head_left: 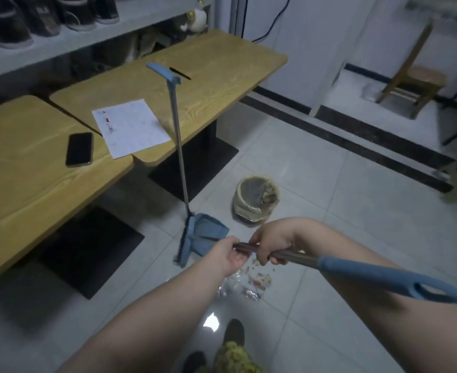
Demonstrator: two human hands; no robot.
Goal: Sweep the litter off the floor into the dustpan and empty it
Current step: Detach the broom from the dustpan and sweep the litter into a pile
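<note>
A blue long-handled dustpan stands upright on the tiled floor, its handle leaning against the table edge. My left hand and my right hand both grip the metal shaft of a broom, whose blue handle end points to the lower right. The broom head is hidden behind my hands. A small pile of litter, crumbs and shiny wrappers, lies on the floor just below my hands. A bin lined with a bag and holding rubbish sits just beyond the dustpan.
Two wooden tables stand at left, bearing a phone, a paper sheet and a pen. Shelves with shoes run behind. A wooden chair is at the far right. My feet are below.
</note>
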